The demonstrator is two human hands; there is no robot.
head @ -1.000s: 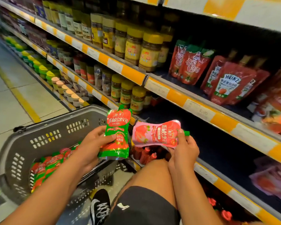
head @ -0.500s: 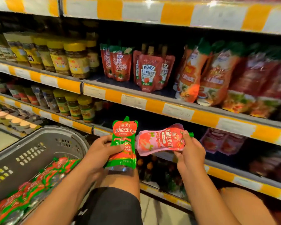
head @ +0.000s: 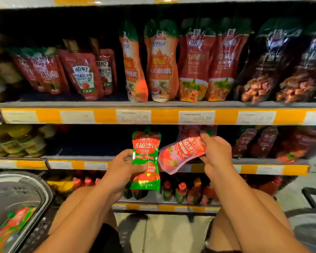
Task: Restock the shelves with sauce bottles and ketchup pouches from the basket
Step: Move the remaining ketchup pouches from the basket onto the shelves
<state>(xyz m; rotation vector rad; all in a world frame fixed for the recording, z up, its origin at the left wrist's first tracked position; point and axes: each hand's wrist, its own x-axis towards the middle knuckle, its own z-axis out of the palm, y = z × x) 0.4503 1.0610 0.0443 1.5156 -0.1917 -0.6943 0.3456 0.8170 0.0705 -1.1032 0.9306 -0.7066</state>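
Presently | left hand [head: 119, 172] grip clasps upright green pouch [head: 146, 159] | right hand [head: 214, 152] grip pinches tilted pink pouch [head: 181, 154], before middle shelf [head: 263, 168]

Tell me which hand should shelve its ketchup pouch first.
Probably the right hand: it grips the pink pouch just in front of matching pouches on the middle shelf. The left hand holds the green pouch lower down.

Yellow-lidded jars [head: 16, 141] stand at the left, and price tags [head: 133, 116] line the orange strip [head: 164, 116].
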